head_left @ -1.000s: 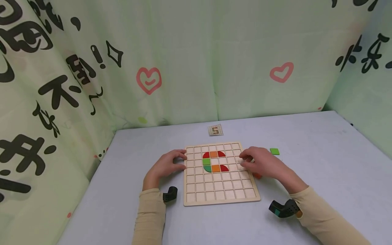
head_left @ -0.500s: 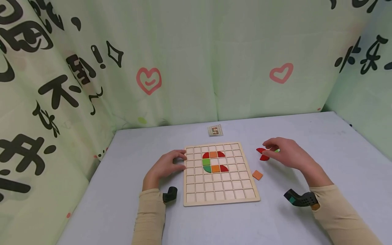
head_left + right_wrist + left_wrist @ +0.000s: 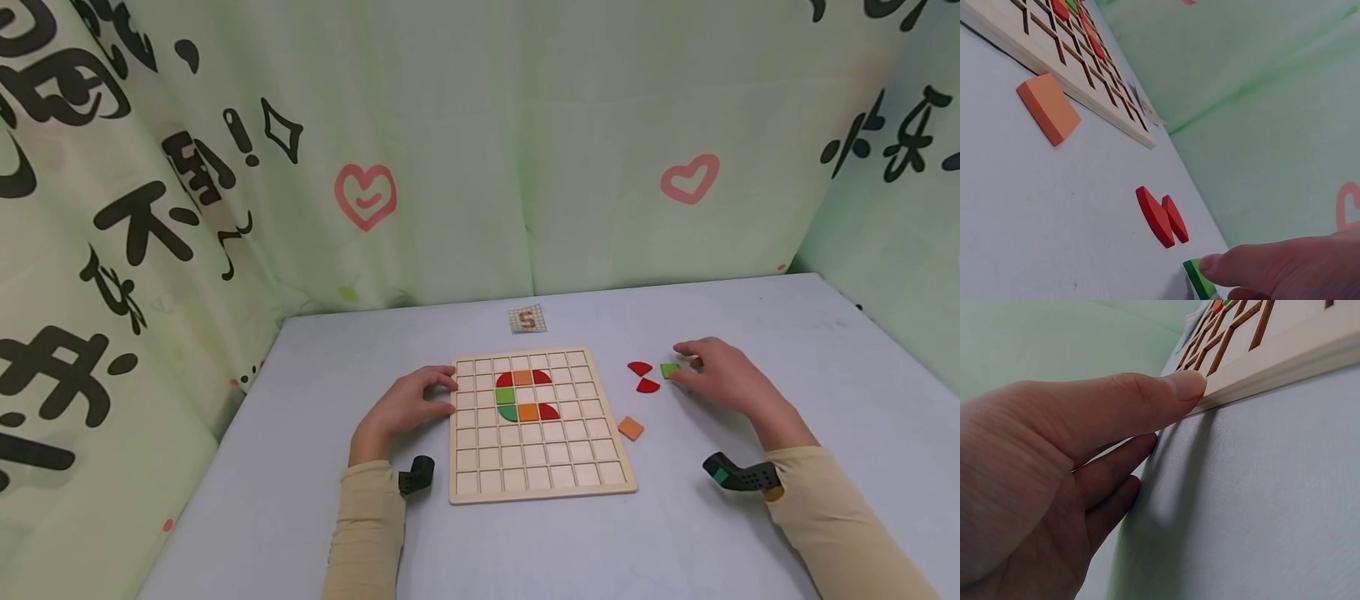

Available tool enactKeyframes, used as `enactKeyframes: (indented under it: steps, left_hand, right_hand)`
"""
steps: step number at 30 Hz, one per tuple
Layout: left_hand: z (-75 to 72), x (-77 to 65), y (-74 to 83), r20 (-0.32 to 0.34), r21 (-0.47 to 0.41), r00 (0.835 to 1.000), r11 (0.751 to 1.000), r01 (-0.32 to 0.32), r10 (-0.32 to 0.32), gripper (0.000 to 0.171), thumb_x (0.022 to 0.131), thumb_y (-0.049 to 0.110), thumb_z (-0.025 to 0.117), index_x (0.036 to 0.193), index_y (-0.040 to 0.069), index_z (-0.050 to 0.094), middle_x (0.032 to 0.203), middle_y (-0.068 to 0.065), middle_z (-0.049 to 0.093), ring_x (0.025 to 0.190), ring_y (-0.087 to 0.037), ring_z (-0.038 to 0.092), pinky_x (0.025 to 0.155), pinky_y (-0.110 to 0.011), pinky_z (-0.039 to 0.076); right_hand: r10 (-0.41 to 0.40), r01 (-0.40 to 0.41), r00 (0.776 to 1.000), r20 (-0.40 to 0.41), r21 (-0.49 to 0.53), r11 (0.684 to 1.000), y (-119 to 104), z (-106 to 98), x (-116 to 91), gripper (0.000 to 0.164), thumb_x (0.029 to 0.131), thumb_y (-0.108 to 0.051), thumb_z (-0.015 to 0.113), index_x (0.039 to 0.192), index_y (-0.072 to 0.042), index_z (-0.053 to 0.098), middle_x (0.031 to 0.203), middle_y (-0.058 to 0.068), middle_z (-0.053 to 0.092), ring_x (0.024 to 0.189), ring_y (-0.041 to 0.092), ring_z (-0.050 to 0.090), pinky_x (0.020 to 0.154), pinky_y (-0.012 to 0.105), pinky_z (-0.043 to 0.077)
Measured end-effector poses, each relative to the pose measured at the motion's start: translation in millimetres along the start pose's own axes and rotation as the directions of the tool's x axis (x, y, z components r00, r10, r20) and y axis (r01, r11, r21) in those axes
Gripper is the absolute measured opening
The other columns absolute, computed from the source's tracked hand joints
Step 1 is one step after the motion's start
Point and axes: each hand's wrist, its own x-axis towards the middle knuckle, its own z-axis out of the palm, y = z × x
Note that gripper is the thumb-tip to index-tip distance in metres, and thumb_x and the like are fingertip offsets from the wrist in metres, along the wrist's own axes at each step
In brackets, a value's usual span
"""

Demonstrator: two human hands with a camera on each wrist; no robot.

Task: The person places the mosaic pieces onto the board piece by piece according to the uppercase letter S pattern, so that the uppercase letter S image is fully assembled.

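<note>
A light wooden grid board (image 3: 491, 482) lies on the table, with several red, orange and green tiles set in a C-like pattern. My left hand (image 3: 408, 408) rests against its left edge; in the left wrist view the thumb (image 3: 1182, 386) touches the rim. Right of the board, my right hand (image 3: 716, 377) is at a green square tile (image 3: 668, 370), the thumb (image 3: 1216, 265) touching it; whether a finger is on its other side is hidden. Two red quarter-round tiles (image 3: 648, 386) lie just left of that hand. An orange square tile (image 3: 631, 428) sits beside the board's right edge.
A small gridded picture card (image 3: 528, 318) lies behind the board. Light green curtains (image 3: 450, 125) with black characters and red hearts hang at the back and sides of the white-covered table (image 3: 525, 550). Each wrist carries a black device (image 3: 742, 475).
My right hand has moved from the board's right side, over the red tiles, to the green tile, uncovering the orange and red tiles. The left hand and the board have stayed put.
</note>
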Motion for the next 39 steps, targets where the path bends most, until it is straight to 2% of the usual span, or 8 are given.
enactKeyframes:
  steps: [7,14,22,26,31,35,39]
  left_hand:
    - [-0.4,0.1,0.2,-0.004,0.005,1.0,1.0,0.004,-0.004,0.027,0.087,0.011,0.077,0.113,0.008,0.07,0.15,-0.005,0.053,0.146,-0.029,0.041,0.121,-0.046,0.033]
    - [0.0,0.4,-0.6,-0.002,-0.004,1.0,1.0,0.009,-0.009,0.026,0.087,0.01,0.076,0.112,0.008,0.07,0.15,-0.006,0.053,0.146,-0.029,0.04,0.121,-0.046,0.033]
    - [0.8,0.1,-0.4,-0.004,-0.014,1.0,1.0,0.005,-0.005,0.026,0.087,0.009,0.076,0.112,0.008,0.07,0.149,-0.006,0.054,0.145,-0.029,0.041,0.121,-0.046,0.034]
    - [0.8,-0.2,0.3,-0.005,-0.013,1.0,1.0,0.005,-0.005,0.026,0.087,0.009,0.076,0.113,0.008,0.07,0.149,-0.006,0.054,0.145,-0.029,0.041,0.121,-0.046,0.034]
    - [0.4,-0.6,1.0,-0.004,-0.013,1.0,1.0,0.006,-0.006,0.027,0.087,0.009,0.076,0.113,0.008,0.07,0.149,-0.006,0.053,0.145,-0.03,0.041,0.121,-0.046,0.034]
    - [0.6,-0.3,0.3,-0.005,-0.009,1.0,1.0,0.005,-0.006,0.027,0.087,0.01,0.076,0.113,0.008,0.07,0.149,-0.006,0.053,0.145,-0.03,0.041,0.121,-0.047,0.033]
    - [0.9,0.4,-0.5,-0.007,-0.006,1.0,1.0,0.004,-0.004,0.026,0.087,0.01,0.077,0.113,0.009,0.07,0.149,-0.006,0.054,0.145,-0.029,0.041,0.121,-0.046,0.034]
  right_hand:
    - [-0.05,0.05,0.999,0.003,-0.021,0.999,4.6,5.1,2.0,0.048,0.092,-0.015,0.07,0.129,0.012,0.057,0.126,0.035,0.054,0.105,0.045,0.055,0.092,0.06,0.052]
    - [-0.049,0.049,0.999,0.012,0.01,0.999,4.9,6.6,2.5,0.033,0.091,-0.012,0.07,0.117,0.008,0.066,0.11,0.026,0.061,0.093,0.034,0.054,0.078,0.044,0.053]
    - [-0.074,0.074,0.997,0.026,0.002,0.997,6.7,4.1,1.6,0.041,0.09,-0.013,0.071,0.123,0.008,0.063,0.104,0.022,0.064,0.089,0.03,0.054,0.073,0.037,0.051]
    - [-0.079,0.079,0.997,0.025,0.003,0.997,7.5,4.9,0.4,0.036,0.09,-0.011,0.07,0.121,0.006,0.066,0.105,0.022,0.061,0.089,0.029,0.052,0.071,0.034,0.049]
    - [-0.07,0.07,0.997,0.018,0.006,0.998,6.0,6.6,0.2,0.032,0.09,-0.012,0.071,0.117,0.006,0.067,0.107,0.023,0.061,0.092,0.032,0.054,0.077,0.041,0.053]
    - [-0.073,0.073,0.997,0.002,0.011,0.997,3.8,5.9,1.6,0.036,0.091,-0.012,0.07,0.119,0.008,0.064,0.108,0.024,0.063,0.094,0.034,0.057,0.083,0.05,0.055]
    - [-0.095,0.096,0.995,-0.02,0.024,0.995,0.0,3.8,2.5,0.04,0.092,-0.013,0.069,0.124,0.01,0.061,0.107,0.024,0.065,0.095,0.034,0.058,0.085,0.053,0.055]
